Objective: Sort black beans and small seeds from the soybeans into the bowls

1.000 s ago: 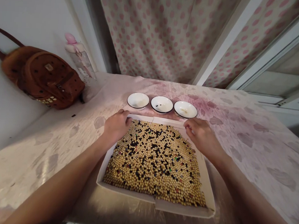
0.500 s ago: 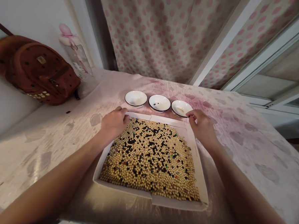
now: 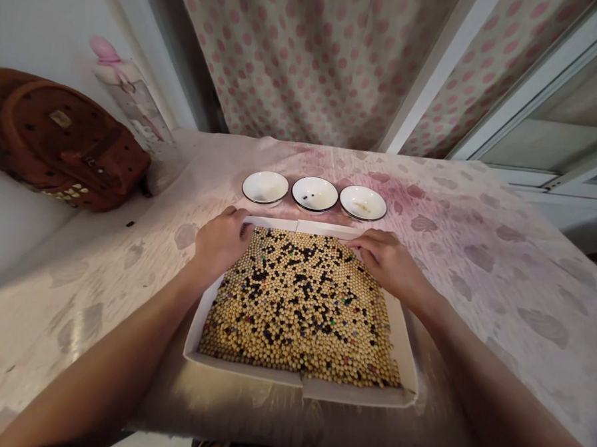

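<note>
Reading the feed, I have the left hand (image 3: 221, 244) resting loosely on the far rim of the white cardboard tray (image 3: 350, 391), the right hand (image 3: 385, 263) lying open on its soybeans (image 3: 298, 310), neither grasping; three white enamel bowls (image 3: 315, 194) sit just beyond the tray.

Your right hand (image 3: 389, 265) has left its place just beside the rightmost white enamel bowl (image 3: 363, 203). It has moved toward the middle of the cardboard tray (image 3: 349, 393) and now lies flatter along the tray's far edge, with the fingers pointing left over the soybeans (image 3: 298, 317). A wider gap now separates the hand from that bowl, which sits beyond the tray. Your head has also turned, so the tray appears squarer in view, and the brown backpack (image 3: 62, 146), left of the tray, is cut further by the frame's edge.
</note>
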{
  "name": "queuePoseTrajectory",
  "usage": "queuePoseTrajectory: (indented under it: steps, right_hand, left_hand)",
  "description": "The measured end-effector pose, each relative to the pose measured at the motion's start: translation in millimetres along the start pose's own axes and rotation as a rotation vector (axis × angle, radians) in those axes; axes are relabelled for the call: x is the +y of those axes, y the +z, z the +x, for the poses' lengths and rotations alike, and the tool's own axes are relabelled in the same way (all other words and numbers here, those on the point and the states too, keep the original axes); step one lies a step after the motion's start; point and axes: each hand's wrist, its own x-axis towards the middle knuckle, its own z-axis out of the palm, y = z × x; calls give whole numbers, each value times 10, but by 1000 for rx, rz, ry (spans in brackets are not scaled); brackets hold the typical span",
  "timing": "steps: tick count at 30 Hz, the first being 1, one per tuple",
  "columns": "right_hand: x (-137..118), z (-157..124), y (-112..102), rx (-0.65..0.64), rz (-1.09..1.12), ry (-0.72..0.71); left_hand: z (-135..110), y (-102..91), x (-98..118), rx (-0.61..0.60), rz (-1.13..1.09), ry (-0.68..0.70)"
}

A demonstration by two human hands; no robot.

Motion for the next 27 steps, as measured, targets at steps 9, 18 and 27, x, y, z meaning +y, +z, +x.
queuePoseTrajectory:
  steps: [9, 18, 27]
  right_hand:
    - [22, 15, -41, -55, -208, -5]
    - [-14, 40, 0, -157, -424, -49]
    - [-19, 13, 10, -138, -391, -77]
  left_hand:
    - [2, 0, 1, -4, -5, -2]
    - [-4, -24, 18, -8, 10, -1]
    - [3, -23, 14, -31, -7, -3]
